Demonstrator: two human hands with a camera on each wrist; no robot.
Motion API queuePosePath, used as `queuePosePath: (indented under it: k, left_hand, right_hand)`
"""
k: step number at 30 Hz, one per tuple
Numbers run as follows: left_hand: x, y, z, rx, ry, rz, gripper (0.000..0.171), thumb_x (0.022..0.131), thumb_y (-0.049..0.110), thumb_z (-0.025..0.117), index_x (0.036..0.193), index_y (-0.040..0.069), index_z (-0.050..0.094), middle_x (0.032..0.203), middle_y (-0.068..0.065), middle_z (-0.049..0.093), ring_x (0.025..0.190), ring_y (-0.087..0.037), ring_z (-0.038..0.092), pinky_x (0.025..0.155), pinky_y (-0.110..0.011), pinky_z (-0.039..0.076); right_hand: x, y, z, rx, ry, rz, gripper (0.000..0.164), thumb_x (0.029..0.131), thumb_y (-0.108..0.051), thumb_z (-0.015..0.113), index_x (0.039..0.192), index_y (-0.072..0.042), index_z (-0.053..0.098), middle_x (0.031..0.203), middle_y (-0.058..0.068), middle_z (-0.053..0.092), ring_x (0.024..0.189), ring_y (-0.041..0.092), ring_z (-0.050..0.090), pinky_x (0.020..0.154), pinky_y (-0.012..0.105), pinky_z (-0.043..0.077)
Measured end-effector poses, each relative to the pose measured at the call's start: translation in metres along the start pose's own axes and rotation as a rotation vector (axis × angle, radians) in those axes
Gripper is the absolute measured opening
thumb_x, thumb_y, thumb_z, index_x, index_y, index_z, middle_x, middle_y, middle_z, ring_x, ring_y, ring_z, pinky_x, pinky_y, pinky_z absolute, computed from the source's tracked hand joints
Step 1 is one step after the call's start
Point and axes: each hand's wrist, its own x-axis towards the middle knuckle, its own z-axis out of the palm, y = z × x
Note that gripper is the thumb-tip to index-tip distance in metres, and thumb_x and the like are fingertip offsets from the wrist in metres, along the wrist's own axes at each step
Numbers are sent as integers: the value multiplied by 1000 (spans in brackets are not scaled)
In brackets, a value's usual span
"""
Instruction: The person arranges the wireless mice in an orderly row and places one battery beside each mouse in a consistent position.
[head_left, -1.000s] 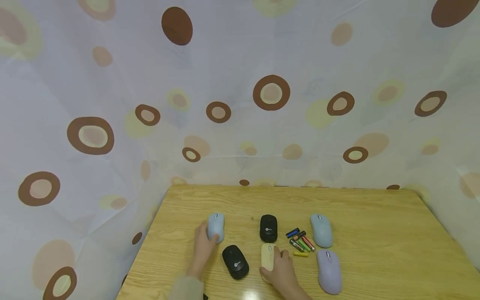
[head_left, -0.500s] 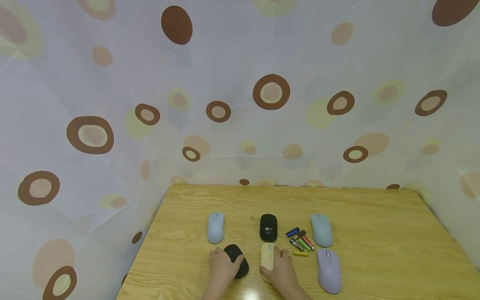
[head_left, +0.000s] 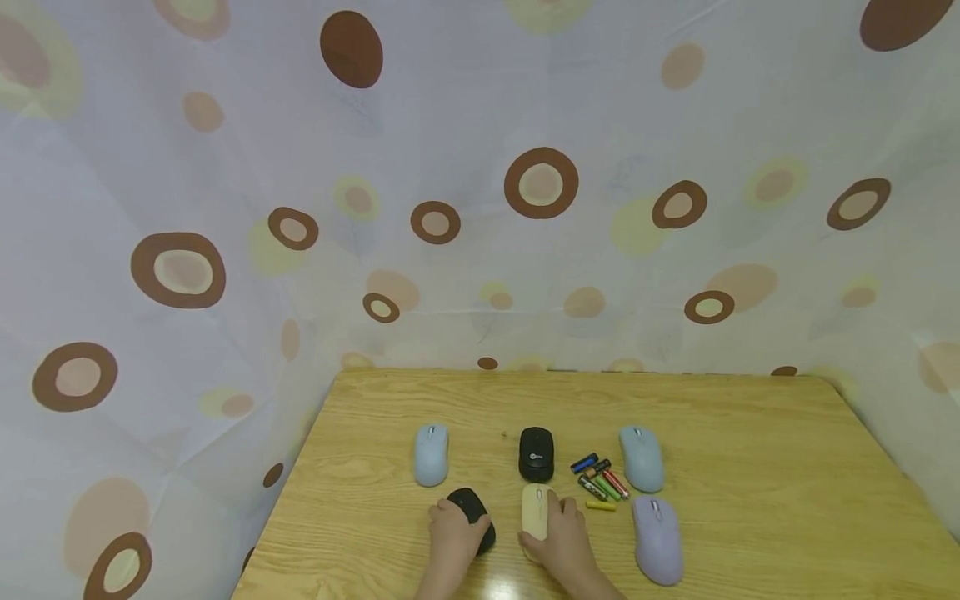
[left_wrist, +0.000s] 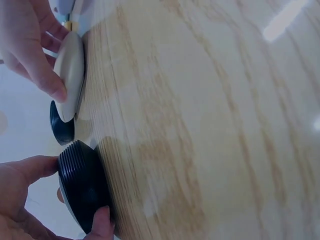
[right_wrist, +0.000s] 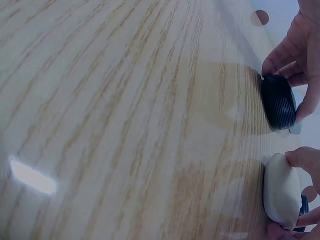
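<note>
Black mouse (head_left: 466, 504) and yellow mouse (head_left: 535, 512) sit side by side on the near part of the table (head_left: 750, 467), a small gap between them. My left hand (head_left: 452, 535) grips the black mouse, thumb and fingers on opposite sides; my right hand (head_left: 564, 543) grips the yellow mouse the same way. Both look to be resting on the wood rather than lifted. The black mouse lies at a slant, its front end turned to the left, while the yellow mouse points nearly straight away from me.

Farther back are the left blue mouse (head_left: 431, 456), the far black mouse (head_left: 536, 454) and the right blue mouse (head_left: 642, 458); the purple mouse (head_left: 658, 542) lies to my right. Six batteries (head_left: 607, 488) lie loose near the right blue mouse, the yellow one just beside the rest.

I judge the arranging well along: six mice stand in two rough rows. Letting go of these two is not yet done, and the batteries remain ungathered.
</note>
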Motion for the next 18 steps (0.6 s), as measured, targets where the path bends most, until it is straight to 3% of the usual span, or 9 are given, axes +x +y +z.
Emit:
queuePosePath:
  k: [10, 18]
  left_hand:
    - [11, -16, -19, 20, -112, 48, 68, 70, 19, 75, 111, -24, 42, 109, -37, 43, 88, -54, 50, 73, -53, 48]
    - [24, -39, -41, 45, -146, 84, 59, 68, 15, 75, 112, -15, 50, 100, -27, 49, 89, -47, 50, 76, -54, 45]
  right_hand:
    - [3, 1, 1, -21, -29, 26, 82, 68, -34, 77, 126, 13, 41, 107, 28, 45, 94, 39, 50, 78, 49, 45]
    - [3, 2, 1, -21, -16, -17, 81, 69, -34, 76, 124, 14, 41, 102, 25, 44, 89, 39, 50, 75, 49, 44]
